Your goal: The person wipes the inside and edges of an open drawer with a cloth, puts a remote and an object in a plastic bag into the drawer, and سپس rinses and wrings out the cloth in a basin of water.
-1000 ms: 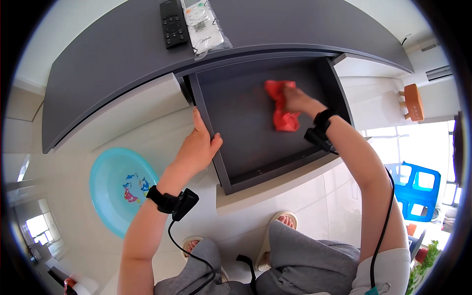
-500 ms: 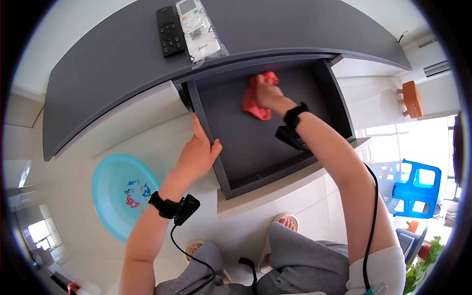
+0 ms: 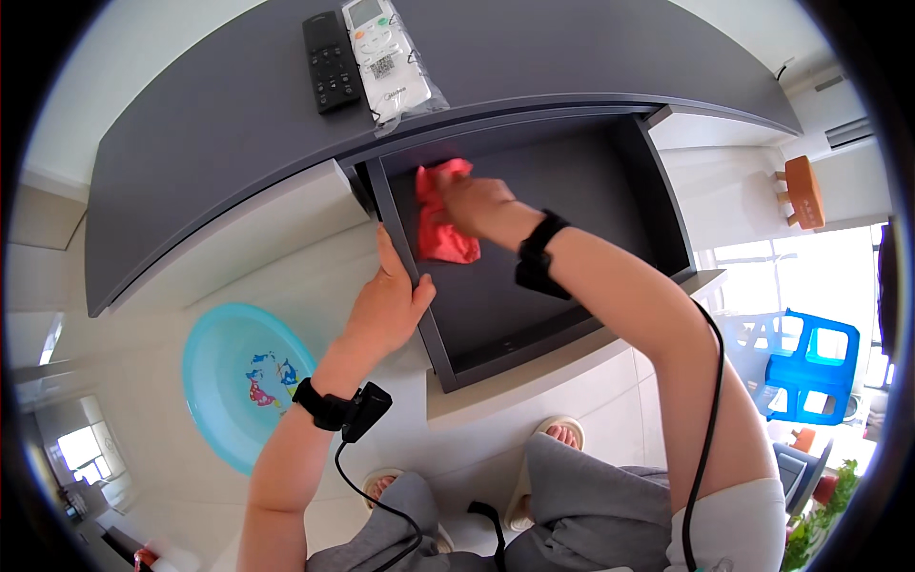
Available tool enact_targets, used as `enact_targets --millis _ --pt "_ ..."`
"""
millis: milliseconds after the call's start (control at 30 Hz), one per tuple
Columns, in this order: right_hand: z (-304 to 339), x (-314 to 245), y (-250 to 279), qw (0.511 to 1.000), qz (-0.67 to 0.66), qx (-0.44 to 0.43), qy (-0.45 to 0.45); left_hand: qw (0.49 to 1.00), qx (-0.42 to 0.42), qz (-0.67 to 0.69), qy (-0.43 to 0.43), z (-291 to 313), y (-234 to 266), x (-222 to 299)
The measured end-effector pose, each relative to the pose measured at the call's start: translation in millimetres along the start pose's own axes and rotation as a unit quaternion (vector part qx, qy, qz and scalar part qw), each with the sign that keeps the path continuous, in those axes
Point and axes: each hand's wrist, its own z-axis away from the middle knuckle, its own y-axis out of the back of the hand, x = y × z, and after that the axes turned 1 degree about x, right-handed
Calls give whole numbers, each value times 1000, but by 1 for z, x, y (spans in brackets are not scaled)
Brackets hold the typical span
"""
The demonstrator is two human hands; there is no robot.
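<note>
A dark grey drawer (image 3: 562, 229) is pulled out from the cabinet. Inside it, by the left wall, my right hand (image 3: 472, 205) presses a crumpled red cloth (image 3: 448, 246) against the bottom, fingers closed over it. My left hand (image 3: 391, 300) grips the drawer's left side wall from outside, thumb near the rim and one finger stretched along the wall; the other fingers are partly hidden. Each wrist wears a black strap with a small box and a cable.
On the grey cabinet top (image 3: 553, 48) lie a black remote (image 3: 331, 67) and a white remote (image 3: 389, 62) in clear plastic. A light blue basin (image 3: 214, 381) stands on the floor at left. An orange stool (image 3: 803, 193) and a blue plastic stool (image 3: 812, 367) are at right.
My right hand has moved left across the drawer bottom with the red cloth, from the back middle to the left wall. My left hand stays at the drawer's side.
</note>
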Motion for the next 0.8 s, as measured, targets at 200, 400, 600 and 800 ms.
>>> enact_targets --millis 200,400,600,800 --pt "11 162 -6 983 -2 7 -184 1000 1 8 -8 2 2 4" --pt "27 235 -16 952 -45 33 -300 1000 -11 -9 20 4 4 8" --pt "35 261 -49 933 218 -176 -225 999 20 0 -37 1 -2 2" --pt "84 219 -27 921 54 -207 -327 1000 -9 -15 6 2 5 6"
